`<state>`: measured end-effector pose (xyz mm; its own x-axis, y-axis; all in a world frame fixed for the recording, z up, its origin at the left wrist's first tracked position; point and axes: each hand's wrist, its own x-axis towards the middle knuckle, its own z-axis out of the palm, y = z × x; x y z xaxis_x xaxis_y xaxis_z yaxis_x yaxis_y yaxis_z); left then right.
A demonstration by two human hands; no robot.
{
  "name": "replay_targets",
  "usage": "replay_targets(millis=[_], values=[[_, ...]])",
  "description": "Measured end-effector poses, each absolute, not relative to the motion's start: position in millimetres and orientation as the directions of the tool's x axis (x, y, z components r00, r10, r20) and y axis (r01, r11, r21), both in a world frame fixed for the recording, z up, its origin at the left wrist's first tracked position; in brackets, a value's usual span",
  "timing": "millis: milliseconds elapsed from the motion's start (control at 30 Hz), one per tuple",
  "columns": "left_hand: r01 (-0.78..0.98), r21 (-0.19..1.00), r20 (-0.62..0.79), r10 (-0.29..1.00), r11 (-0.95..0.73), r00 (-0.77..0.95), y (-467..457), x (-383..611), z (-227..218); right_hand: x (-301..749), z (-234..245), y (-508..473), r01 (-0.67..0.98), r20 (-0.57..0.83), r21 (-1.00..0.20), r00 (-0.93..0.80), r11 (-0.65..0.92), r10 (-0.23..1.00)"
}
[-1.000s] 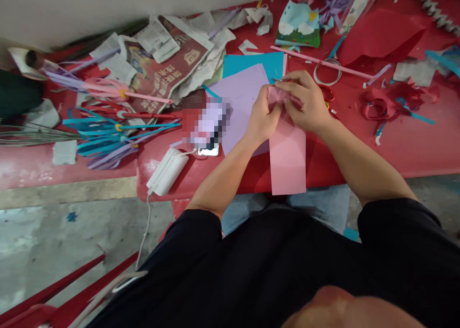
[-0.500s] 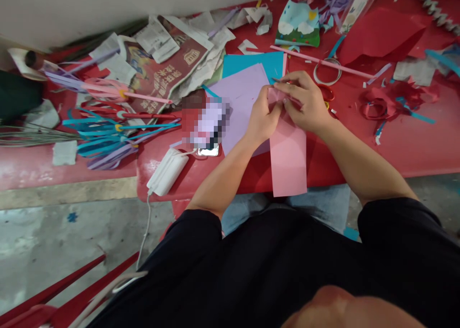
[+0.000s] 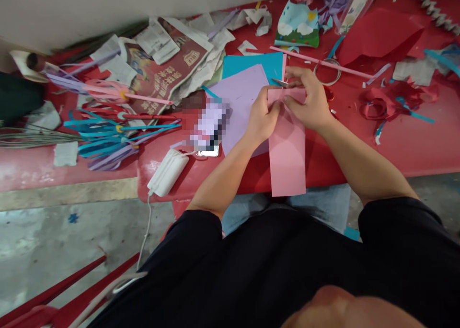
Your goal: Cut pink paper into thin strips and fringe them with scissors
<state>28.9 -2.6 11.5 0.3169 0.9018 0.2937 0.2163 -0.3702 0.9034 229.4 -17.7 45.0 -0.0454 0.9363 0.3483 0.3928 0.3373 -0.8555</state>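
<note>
A long pink paper strip (image 3: 287,151) lies on the red table (image 3: 395,141) and hangs over its near edge. My left hand (image 3: 261,119) pinches the strip's far left corner. My right hand (image 3: 307,100) is closed on small scissors (image 3: 281,83), whose blades point left just above the strip's far edge. A lilac sheet (image 3: 240,96) and a blue sheet (image 3: 251,62) lie under and beyond the pink strip.
Newspapers (image 3: 168,55) are piled at the back left. Paper flowers on sticks (image 3: 111,131) lie to the left. A white charger (image 3: 167,171) with a cable sits by the table edge. Red paper curls (image 3: 388,103), a tape ring (image 3: 327,72) and scraps lie to the right.
The crumpled far end of the pink strip now lies flat. My right hand has moved slightly back, so the scissor blades show above the strip's edge.
</note>
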Motion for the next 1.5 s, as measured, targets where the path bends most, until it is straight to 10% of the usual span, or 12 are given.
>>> replay_targets(millis=[700, 1500], values=[[0.104, 0.762, 0.601, 0.757, -0.639, 0.256, 11, 28, -6, 222, 41, -11, -0.177, -0.112, -0.979, 0.061, -0.099, 0.992], [0.151, 0.759, 0.586, 0.766, -0.633, 0.265, 15, 27, -15, 215, 38, -14, -0.207, -0.081, -0.976, 0.041, -0.071, 0.996]])
